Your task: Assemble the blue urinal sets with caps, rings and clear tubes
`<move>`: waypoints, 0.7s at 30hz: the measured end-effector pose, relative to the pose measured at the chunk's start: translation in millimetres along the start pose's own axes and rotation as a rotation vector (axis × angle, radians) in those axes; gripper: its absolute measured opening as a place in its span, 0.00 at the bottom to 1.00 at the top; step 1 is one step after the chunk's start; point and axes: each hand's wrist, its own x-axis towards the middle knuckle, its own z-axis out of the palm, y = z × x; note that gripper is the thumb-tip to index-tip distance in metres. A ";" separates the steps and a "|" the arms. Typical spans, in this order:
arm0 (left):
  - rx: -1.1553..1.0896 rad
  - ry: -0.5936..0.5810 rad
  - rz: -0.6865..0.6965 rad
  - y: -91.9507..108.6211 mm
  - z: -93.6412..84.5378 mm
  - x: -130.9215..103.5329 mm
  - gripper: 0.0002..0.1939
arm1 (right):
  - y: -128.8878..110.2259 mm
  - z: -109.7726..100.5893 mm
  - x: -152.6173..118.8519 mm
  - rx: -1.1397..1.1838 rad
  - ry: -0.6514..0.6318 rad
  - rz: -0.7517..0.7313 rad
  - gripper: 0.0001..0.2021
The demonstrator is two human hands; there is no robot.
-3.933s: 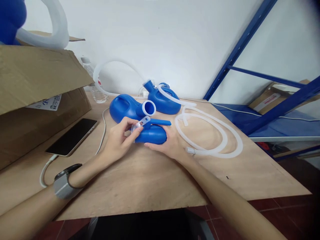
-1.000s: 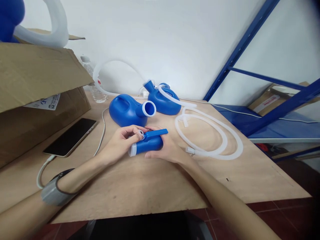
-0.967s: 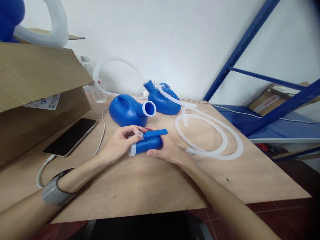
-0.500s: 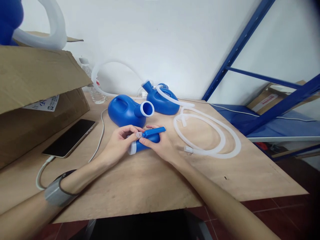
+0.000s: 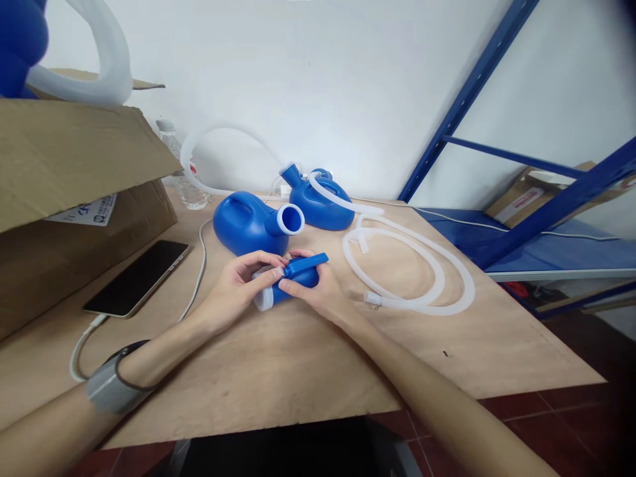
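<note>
Between my two hands is a blue plastic fitting (image 5: 281, 291) with a translucent white collar (image 5: 264, 298) at its left end and a flat blue tab (image 5: 308, 264) along its top. The fingers of my left hand (image 5: 248, 281) pinch it near the tab's left end, the thumb covering that spot. My right hand (image 5: 320, 288) grips its right side, thumb in front and fingers behind. Just behind my hands lies a blue jug-shaped urinal bottle (image 5: 236, 232), its white-rimmed mouth facing right. A second blue bottle (image 5: 322, 209) stands farther back near the wall.
A translucent hose (image 5: 467, 291) lies coiled to the right. At left are a cardboard box (image 5: 84, 248), a phone (image 5: 136, 277) on a white cable and a clear water bottle (image 5: 191, 192). A blue metal shelf (image 5: 536, 252) stands beyond the wooden table (image 5: 358, 371).
My left thumb has pressed closer onto the tab's left end, covering the small clear piece seen there before. The fitting stays in both hands. The view has shifted slightly.
</note>
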 end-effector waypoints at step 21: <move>0.124 -0.025 -0.059 11.0 8.5 -3.3 0.08 | -9.3 3.8 -0.6 0.181 0.036 0.076 0.23</move>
